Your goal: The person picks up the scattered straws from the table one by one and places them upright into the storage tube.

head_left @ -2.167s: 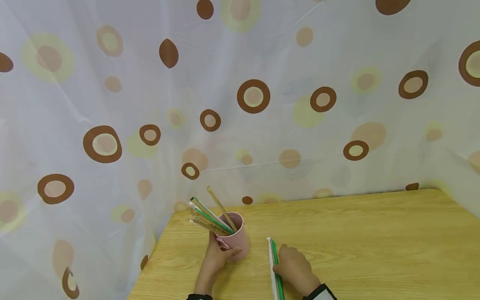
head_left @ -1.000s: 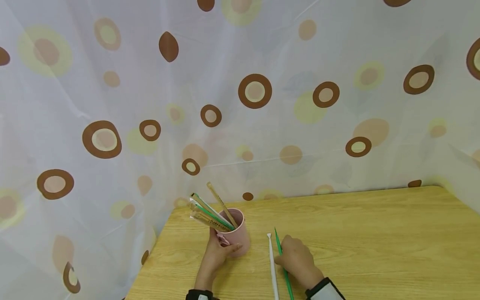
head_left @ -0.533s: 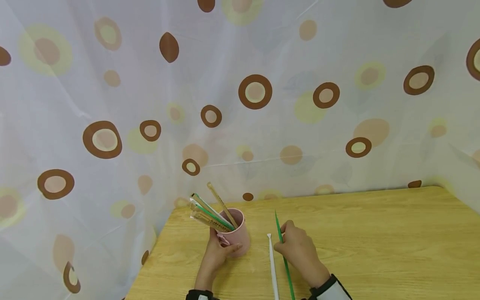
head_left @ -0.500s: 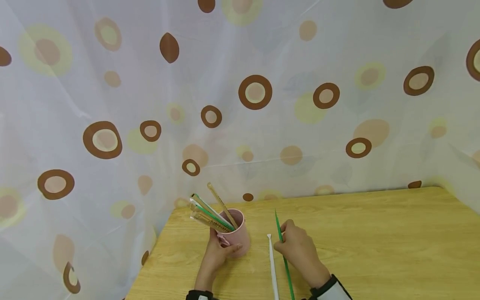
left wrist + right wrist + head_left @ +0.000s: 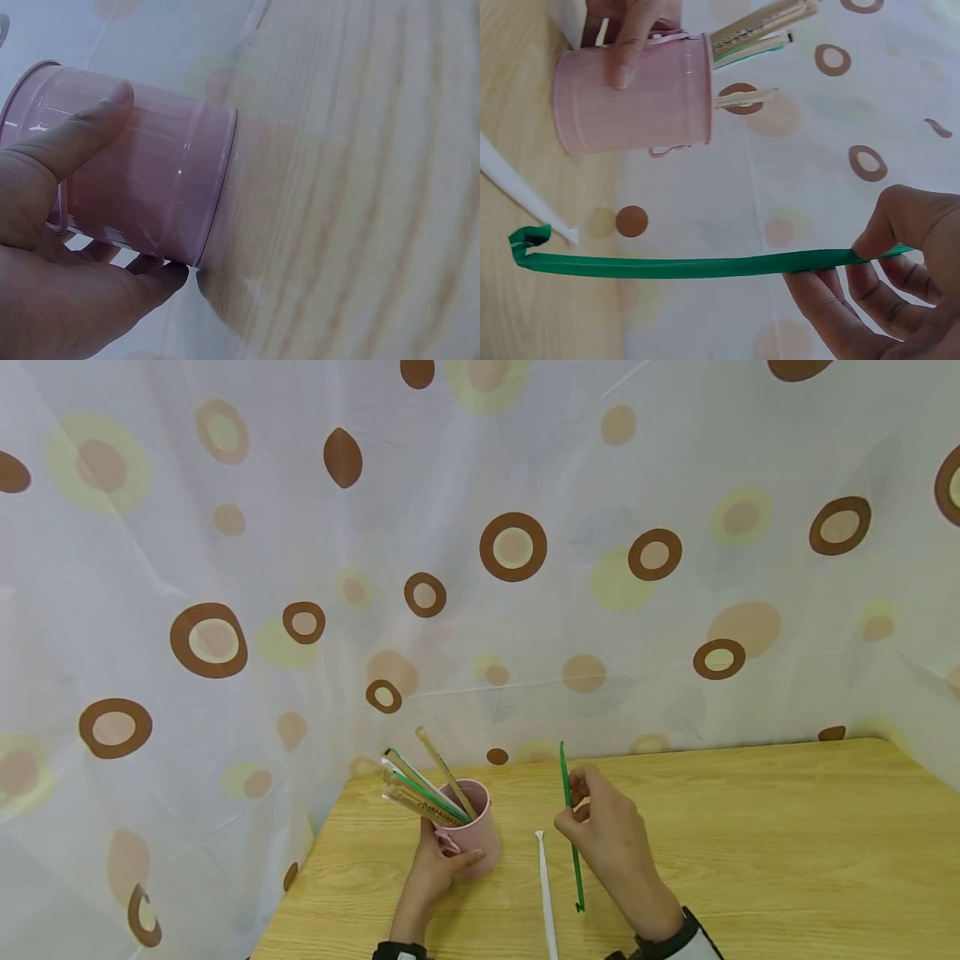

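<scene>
My left hand grips a pink cup that stands on the wooden table; the thumb lies across the cup's wall. Several wrapped straws lean out of the cup to the left. My right hand pinches a bare green straw near its upper part and holds it almost upright above the table. In the right wrist view the green straw ends in a curled tip. A white paper wrapper lies flat on the table between the cup and the right hand.
A white curtain with brown and yellow circles hangs behind the table and down its left side. The table's left edge runs close beside the cup. Bare wood stretches to the right of the right hand.
My right hand has slid the green straw out of the white wrapper and lifted it off the table, nearly upright. The wrapper stays flat. The left hand keeps its grip on the cup.
</scene>
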Demonstrator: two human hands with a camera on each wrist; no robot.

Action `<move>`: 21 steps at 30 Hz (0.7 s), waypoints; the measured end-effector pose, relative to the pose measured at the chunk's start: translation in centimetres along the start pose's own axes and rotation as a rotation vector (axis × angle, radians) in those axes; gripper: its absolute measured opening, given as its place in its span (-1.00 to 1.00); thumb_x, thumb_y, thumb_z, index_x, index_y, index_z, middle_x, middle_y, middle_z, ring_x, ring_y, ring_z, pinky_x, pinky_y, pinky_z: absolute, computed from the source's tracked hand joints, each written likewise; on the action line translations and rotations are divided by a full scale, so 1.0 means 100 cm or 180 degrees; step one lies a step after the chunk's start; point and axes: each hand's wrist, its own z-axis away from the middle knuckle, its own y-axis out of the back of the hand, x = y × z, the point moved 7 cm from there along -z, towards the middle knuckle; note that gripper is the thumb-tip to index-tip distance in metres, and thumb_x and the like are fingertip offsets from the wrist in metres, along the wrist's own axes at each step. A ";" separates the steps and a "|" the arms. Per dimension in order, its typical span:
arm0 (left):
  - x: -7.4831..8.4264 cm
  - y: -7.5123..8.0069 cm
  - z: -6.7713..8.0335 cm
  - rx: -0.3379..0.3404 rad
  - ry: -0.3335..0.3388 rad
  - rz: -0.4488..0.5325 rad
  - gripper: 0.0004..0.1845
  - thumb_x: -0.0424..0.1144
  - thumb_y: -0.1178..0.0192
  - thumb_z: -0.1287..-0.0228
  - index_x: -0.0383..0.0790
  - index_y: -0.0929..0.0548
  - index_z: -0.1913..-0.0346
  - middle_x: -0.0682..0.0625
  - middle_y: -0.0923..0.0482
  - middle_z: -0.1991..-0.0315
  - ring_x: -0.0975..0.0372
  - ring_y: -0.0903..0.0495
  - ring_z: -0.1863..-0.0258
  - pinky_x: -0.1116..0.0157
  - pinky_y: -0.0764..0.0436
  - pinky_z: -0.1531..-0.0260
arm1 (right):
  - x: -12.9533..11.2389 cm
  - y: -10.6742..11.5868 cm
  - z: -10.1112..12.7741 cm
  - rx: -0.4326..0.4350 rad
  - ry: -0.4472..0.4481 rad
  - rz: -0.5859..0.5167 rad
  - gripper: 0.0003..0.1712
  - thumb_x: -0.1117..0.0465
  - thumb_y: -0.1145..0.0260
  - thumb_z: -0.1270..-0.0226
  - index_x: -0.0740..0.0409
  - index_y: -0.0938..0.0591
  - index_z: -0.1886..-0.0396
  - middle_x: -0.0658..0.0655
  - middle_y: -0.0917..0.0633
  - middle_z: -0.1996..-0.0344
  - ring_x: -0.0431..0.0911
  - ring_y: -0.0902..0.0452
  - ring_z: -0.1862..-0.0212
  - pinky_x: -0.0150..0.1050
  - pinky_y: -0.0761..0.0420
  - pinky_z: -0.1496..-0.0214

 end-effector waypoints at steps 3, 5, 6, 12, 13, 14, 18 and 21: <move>0.000 0.000 0.000 0.0028 0.0010 -0.0039 0.18 -0.49 -0.51 -0.06 -0.25 0.12 -0.58 -0.39 -0.11 -0.51 -0.17 -0.24 -0.43 -0.09 -0.28 -0.38 | -0.007 0.008 0.001 0.0153 0.0138 -0.0069 -0.69 0.44 -0.32 -0.11 0.15 -0.57 0.13 0.05 -0.67 0.33 -0.13 -0.66 0.34 -0.27 -0.54 0.47; 0.000 0.000 0.000 0.0026 0.0009 -0.0050 0.18 -0.48 -0.51 -0.07 -0.24 0.13 -0.58 -0.39 -0.10 -0.51 -0.17 -0.23 -0.44 -0.09 -0.27 -0.38 | -0.009 0.011 0.001 0.0223 0.0187 -0.0115 -0.69 0.44 -0.32 -0.10 0.13 -0.56 0.15 0.05 -0.66 0.33 -0.12 -0.67 0.34 -0.27 -0.55 0.47; 0.000 0.000 0.000 0.0021 0.0007 -0.0050 0.18 -0.48 -0.51 -0.07 -0.24 0.13 -0.58 -0.39 -0.10 -0.51 -0.17 -0.23 -0.44 -0.10 -0.27 -0.38 | -0.010 0.011 0.001 0.0247 0.0200 -0.0130 -0.69 0.44 -0.32 -0.10 0.12 -0.56 0.16 0.05 -0.66 0.34 -0.13 -0.67 0.34 -0.27 -0.55 0.47; 0.000 0.001 0.001 0.0027 0.0015 -0.0061 0.18 -0.47 -0.51 -0.07 -0.24 0.13 -0.58 -0.40 -0.12 -0.50 -0.19 -0.25 -0.43 -0.12 -0.29 -0.38 | -0.008 0.010 0.000 0.0294 0.0205 -0.0169 -0.68 0.45 -0.31 -0.08 0.11 -0.54 0.16 0.03 -0.64 0.35 -0.14 -0.66 0.35 -0.26 -0.57 0.45; -0.001 0.001 0.001 0.0035 0.0022 -0.0073 0.18 -0.47 -0.51 -0.07 -0.24 0.12 -0.58 -0.40 -0.12 -0.50 -0.18 -0.26 -0.43 -0.11 -0.31 -0.37 | -0.008 0.010 0.000 0.0301 0.0202 -0.0175 -0.68 0.45 -0.31 -0.07 0.11 -0.54 0.17 0.03 -0.64 0.35 -0.14 -0.66 0.35 -0.26 -0.57 0.45; -0.001 0.001 0.002 0.0045 0.0026 -0.0080 0.17 -0.47 -0.51 -0.07 -0.24 0.11 -0.58 -0.41 -0.14 -0.49 -0.18 -0.27 -0.42 -0.10 -0.32 -0.35 | -0.007 0.009 0.000 0.0307 0.0200 -0.0178 -0.68 0.45 -0.31 -0.06 0.11 -0.54 0.17 0.03 -0.64 0.36 -0.14 -0.66 0.35 -0.26 -0.57 0.44; -0.001 0.001 0.002 0.0050 0.0045 -0.0107 0.17 -0.47 -0.51 -0.08 -0.22 0.11 -0.58 -0.39 -0.15 -0.48 -0.15 -0.31 -0.38 -0.04 -0.38 -0.31 | -0.007 0.009 0.001 0.0333 0.0209 -0.0189 -0.69 0.45 -0.31 -0.05 0.11 -0.53 0.20 0.03 -0.64 0.37 -0.15 -0.66 0.36 -0.27 -0.57 0.43; -0.001 0.000 0.001 0.0008 0.0041 -0.0085 0.18 -0.46 -0.50 -0.10 -0.20 0.14 -0.59 -0.37 -0.14 -0.49 -0.12 -0.31 -0.38 0.01 -0.40 -0.29 | -0.008 0.009 0.001 0.0333 0.0223 -0.0198 -0.69 0.46 -0.31 -0.05 0.12 -0.54 0.20 0.03 -0.64 0.36 -0.15 -0.66 0.36 -0.27 -0.58 0.43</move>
